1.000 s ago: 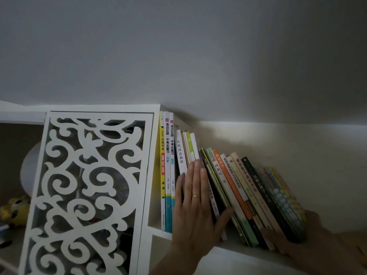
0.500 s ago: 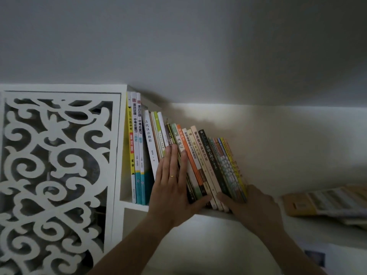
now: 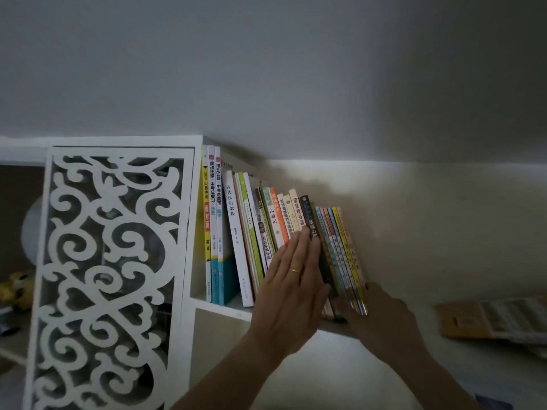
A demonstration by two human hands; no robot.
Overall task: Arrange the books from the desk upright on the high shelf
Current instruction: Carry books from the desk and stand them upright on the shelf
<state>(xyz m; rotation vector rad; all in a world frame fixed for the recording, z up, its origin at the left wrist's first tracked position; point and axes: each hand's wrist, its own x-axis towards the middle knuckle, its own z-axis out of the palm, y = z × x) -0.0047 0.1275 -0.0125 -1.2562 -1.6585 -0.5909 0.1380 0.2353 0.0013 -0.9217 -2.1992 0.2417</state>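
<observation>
While both hands [image 3: 291,287] steady them, books [image 3: 278,232] fill the shelf [image 3: 220,309]

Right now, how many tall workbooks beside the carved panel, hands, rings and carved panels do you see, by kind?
Tall workbooks: 3
Hands: 2, the left hand and the right hand
Gold ring: 1
Carved white panel: 1
Total: 7

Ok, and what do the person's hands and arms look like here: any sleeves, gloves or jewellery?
Both forearms are bare as far as the frame shows, with no sleeves and no gloves. The left hand wears a plain gold-coloured ring on one finger. The right hand shows no ring or watch, though it is dimly lit.
</observation>
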